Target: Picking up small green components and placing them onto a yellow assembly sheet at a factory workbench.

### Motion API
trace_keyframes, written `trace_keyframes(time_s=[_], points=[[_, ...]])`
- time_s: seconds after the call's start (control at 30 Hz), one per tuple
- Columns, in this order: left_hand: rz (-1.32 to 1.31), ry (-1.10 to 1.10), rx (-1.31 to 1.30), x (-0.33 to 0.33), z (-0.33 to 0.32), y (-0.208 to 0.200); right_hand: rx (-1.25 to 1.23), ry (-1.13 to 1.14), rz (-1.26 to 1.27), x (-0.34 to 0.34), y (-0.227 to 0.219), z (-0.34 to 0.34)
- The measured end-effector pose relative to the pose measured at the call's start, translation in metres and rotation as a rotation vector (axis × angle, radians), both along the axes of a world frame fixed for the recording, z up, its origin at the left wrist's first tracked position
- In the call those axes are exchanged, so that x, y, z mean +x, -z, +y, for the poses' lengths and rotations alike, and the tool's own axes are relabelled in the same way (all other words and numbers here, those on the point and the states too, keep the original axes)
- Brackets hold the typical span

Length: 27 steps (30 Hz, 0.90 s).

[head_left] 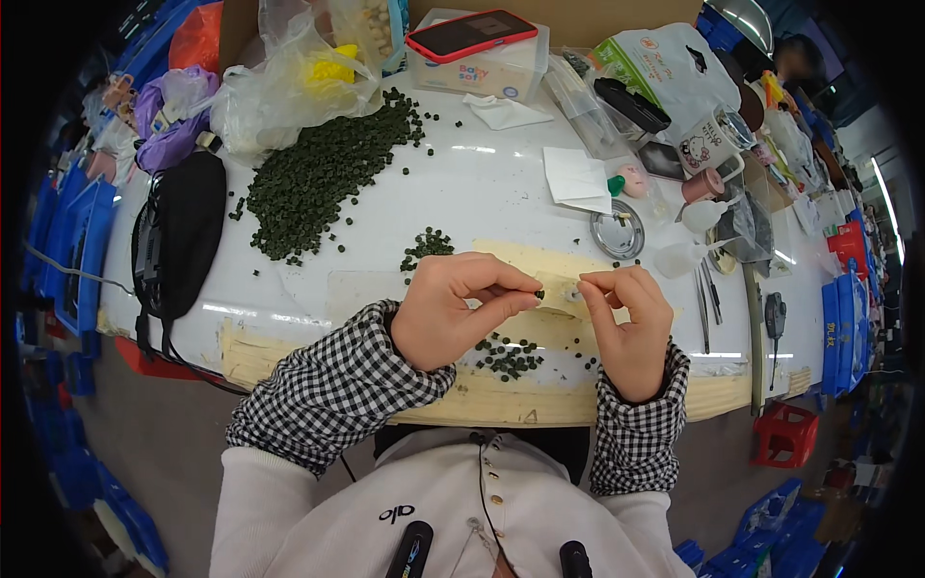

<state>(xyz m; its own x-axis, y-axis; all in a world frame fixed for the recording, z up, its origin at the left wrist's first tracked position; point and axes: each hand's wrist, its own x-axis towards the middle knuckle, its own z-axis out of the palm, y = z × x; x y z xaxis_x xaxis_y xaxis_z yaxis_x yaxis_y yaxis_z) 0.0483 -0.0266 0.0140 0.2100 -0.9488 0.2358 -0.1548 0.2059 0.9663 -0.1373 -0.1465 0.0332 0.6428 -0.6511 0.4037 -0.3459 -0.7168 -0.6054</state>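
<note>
My left hand [451, 306] is closed in a pinch, with a small dark green piece [540, 295] between thumb and forefinger. Facing it a short gap away, my right hand [631, 323] also pinches, on something tiny and pale that is too small to name. Both hands are over the yellowish taped strip at the table's near side. Below them lies a loose group of similar dark green pieces [509, 358]. A small cluster [427, 246] sits just beyond my left hand, and a large heap [323, 183] spreads farther to the left.
Near my right hand are a round metal dish [617, 229], tweezers [702, 313] and white squeeze bottles [680, 258]. Folded white paper [576, 179] lies farther back. At the rear, a phone in a red case [471, 36] rests on a plastic box [479, 72]. A black pouch [188, 236] lies left.
</note>
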Motion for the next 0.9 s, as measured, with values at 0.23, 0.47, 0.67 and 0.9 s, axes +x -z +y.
trace_keyframes(time_s=[0.23, 0.47, 0.67, 0.9], points=[[-0.012, 0.019, -0.023, -0.002, -0.001, 0.001, -0.174, 0.138, -0.394, -0.017, -0.039, 0.023], [-0.023, 0.051, -0.025, -0.004, -0.001, -0.001, 0.144, -0.121, -0.388, 0.005, -0.017, 0.017], [-0.017, 0.054, -0.018, -0.004, 0.000, -0.003, 0.327, -0.248, -0.389, 0.010, -0.009, 0.017], [0.001, 0.051, -0.020, -0.004, 0.000, -0.001, 0.339, -0.265, -0.376, 0.013, -0.011, 0.019]])
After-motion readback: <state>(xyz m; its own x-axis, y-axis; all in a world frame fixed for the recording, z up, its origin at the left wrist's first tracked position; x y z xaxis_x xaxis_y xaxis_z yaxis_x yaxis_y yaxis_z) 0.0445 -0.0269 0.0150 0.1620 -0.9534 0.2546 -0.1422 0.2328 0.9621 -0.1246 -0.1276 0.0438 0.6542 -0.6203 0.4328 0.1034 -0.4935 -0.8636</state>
